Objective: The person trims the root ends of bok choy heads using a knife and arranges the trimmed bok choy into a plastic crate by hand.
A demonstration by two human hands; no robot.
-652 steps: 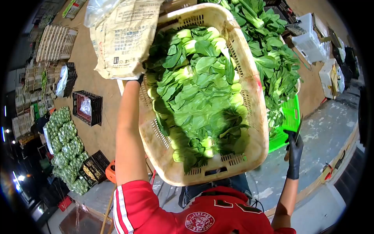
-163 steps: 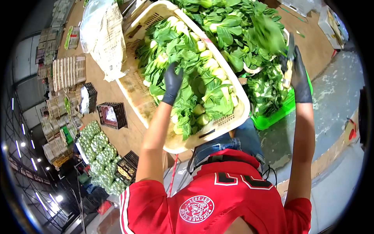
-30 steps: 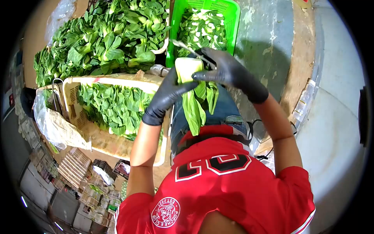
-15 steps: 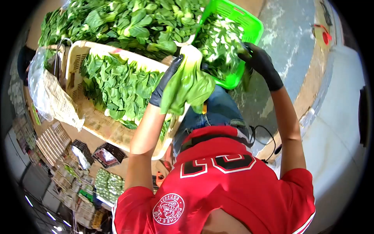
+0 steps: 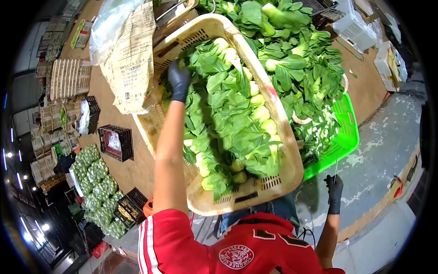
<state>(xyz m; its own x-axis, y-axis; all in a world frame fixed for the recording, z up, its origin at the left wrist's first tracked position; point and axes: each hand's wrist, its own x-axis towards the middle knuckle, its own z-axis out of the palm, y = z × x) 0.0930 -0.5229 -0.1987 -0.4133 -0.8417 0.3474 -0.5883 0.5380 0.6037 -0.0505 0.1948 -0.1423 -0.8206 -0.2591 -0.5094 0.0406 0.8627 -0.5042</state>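
Note:
My left hand (image 5: 179, 81), in a black glove, reaches into the far left part of a pale yellow plastic crate (image 5: 288, 150). Its fingers are closed around a bok choy (image 5: 181, 64), of which just a little of the pale base shows. Rows of bok choy (image 5: 228, 105) lie packed in the crate, white bases along the sides and leaves toward the middle. Low on the right, my black-gloved right hand (image 5: 335, 189) is closed on a knife (image 5: 336, 168) with a thin blade pointing up. It is beside a bright green basket (image 5: 349, 132) holding leaf trimmings (image 5: 315, 141).
A large heap of bok choy (image 5: 296, 68) lies beyond the crate. Printed brown paper (image 5: 132, 59) and clear plastic (image 5: 107, 27) hang at the crate's left. Dark crates (image 5: 116, 142) and bagged green produce (image 5: 98, 187) stand on the floor, and a white crate (image 5: 356, 27) sits far right.
My left hand has carried the bok choy from above the crate's near edge into its far left part. My right hand has drawn back from the green basket. The view has turned left.

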